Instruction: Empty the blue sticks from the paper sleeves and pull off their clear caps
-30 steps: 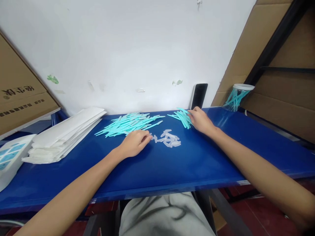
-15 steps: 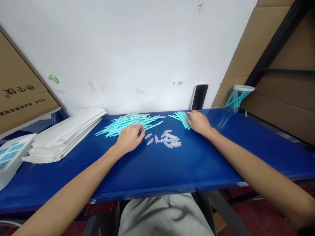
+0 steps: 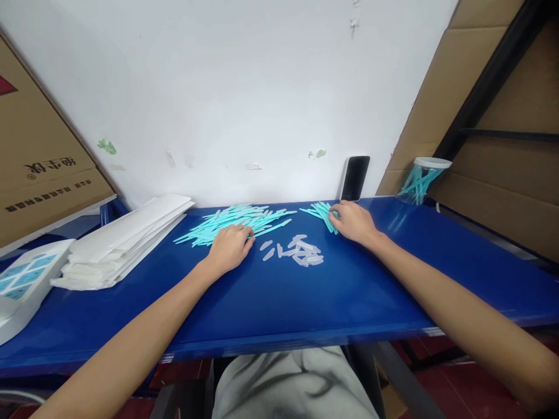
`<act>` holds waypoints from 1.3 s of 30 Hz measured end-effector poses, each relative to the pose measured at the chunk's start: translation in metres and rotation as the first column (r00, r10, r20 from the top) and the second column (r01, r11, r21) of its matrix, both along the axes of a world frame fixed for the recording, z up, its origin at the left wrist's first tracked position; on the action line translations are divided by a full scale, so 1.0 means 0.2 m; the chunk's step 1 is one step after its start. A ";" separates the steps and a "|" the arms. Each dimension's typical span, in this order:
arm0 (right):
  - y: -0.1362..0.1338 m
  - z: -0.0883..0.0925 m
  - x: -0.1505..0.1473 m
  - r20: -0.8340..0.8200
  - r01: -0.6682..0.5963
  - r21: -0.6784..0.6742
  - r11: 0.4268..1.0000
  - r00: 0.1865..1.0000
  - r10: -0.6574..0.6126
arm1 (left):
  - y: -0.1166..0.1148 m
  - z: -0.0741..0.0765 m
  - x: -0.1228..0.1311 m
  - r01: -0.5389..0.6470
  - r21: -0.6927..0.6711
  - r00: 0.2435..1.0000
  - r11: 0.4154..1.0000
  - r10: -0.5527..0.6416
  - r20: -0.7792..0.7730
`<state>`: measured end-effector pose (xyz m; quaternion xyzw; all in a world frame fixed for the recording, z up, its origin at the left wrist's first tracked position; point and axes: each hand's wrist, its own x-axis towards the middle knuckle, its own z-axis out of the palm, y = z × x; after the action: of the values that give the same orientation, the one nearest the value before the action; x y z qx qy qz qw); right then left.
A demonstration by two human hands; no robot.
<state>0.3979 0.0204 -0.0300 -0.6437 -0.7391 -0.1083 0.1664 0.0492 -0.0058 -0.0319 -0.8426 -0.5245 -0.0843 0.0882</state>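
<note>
A wide heap of slim turquoise sticks (image 3: 238,216), some with pale clear tips, lies near the wall. At its front edge my left hand (image 3: 231,247) rests with curled fingers; the fingertips are mostly hidden, and anything between them does not show. A smaller bunch of turquoise sticks (image 3: 322,215) lies to the right. Against its right side is my right hand (image 3: 353,220), thumb and forefinger apart, touching the nearest sticks. Between and in front of the hands lies a loose group of small clear plastic pieces (image 3: 304,251).
White paper or plastic sleeves (image 3: 126,235) are stacked at left beside a white device with blue labels (image 3: 28,276). A phone (image 3: 355,177) leans on the wall. A lidded clear jar (image 3: 421,181) of turquoise sticks stands right. Cardboard (image 3: 48,151) flanks the blue table (image 3: 279,311).
The view has shifted slightly, moving the scene a little right and down. Both hands stay at their heaps; the thumb and forefinger of my right hand look a bit further apart.
</note>
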 end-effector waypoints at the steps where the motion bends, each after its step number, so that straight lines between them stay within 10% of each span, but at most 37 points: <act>1: -0.01 0.00 -0.01 -0.014 -0.021 0.004 1.000 1.000 0.021 | 0.00 0.00 0.00 0.002 0.003 1.000 1.000 -0.002 0.002; 26: -0.11 0.01 -0.16 -0.193 -0.307 -0.094 0.947 0.939 0.285 | -0.01 -0.01 0.05 0.066 0.033 0.996 0.997 -0.068 0.060; 39: -0.12 0.02 -0.17 -0.244 -0.370 -0.129 0.920 0.911 0.332 | -0.02 -0.03 0.05 0.147 0.154 0.971 0.977 -0.112 -0.213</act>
<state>0.3642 -0.0045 -0.0269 -0.5198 -0.8267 0.0588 0.2070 0.0592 -0.0101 -0.0377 -0.8689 -0.4474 -0.0475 0.2064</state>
